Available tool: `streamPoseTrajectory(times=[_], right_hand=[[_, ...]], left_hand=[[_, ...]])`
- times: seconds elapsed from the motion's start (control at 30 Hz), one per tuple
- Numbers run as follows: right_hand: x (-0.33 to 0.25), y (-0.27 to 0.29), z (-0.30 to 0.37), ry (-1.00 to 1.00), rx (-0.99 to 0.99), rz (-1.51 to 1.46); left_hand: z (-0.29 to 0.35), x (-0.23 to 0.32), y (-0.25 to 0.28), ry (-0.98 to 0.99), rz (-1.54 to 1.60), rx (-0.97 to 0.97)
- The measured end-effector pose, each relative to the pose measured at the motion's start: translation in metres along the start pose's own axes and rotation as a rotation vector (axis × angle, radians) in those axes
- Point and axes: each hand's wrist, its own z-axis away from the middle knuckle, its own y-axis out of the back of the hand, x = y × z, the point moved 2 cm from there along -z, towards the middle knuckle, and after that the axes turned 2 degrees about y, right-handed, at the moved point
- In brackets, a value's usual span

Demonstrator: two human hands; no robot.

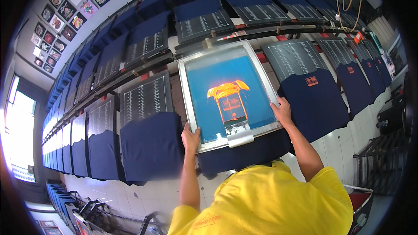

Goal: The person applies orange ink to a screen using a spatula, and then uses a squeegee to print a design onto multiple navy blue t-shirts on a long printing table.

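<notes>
My left hand grips the lower left side of a silver-rimmed screen printing frame, and my right hand grips its right side. Blue mesh fills the frame. Bright orange ink lies in a thick band on the mesh, above a rectangular area streaked with the same orange. A squeegee with a pale metal handle rests at the near end of the screen, touched by neither hand. Below the frame's near edge shows a navy T-shirt; the frame hides the rest of it.
Navy shirts with a small orange print lie on boards to the right. Plain navy shirts cover boards at the left. More black boards with white markings stand in rows beyond. A dark rack stands at the right.
</notes>
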Motion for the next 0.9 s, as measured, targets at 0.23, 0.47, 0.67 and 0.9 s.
streamPoseTrajectory(times=[0.23, 0.47, 0.67, 0.9], right_hand=[[-0.008, 0.007, -0.001, 0.027, -0.03, 0.086], [-0.105, 0.038, 0.036, 0.557, -0.397, -0.049], [-0.138, 0.023, 0.071, 0.971, -0.623, 0.115], [-0.158, 0.009, 0.041, 0.911, -0.57, 0.19]], left_hand=[[0.004, 0.014, 0.003, 0.002, 0.115, -0.027], [0.086, 0.032, 0.009, -0.061, 0.043, 0.329], [0.172, 0.05, -0.037, 0.034, 0.461, 0.272], [0.171, 0.08, -0.066, 0.601, 0.817, -0.519]])
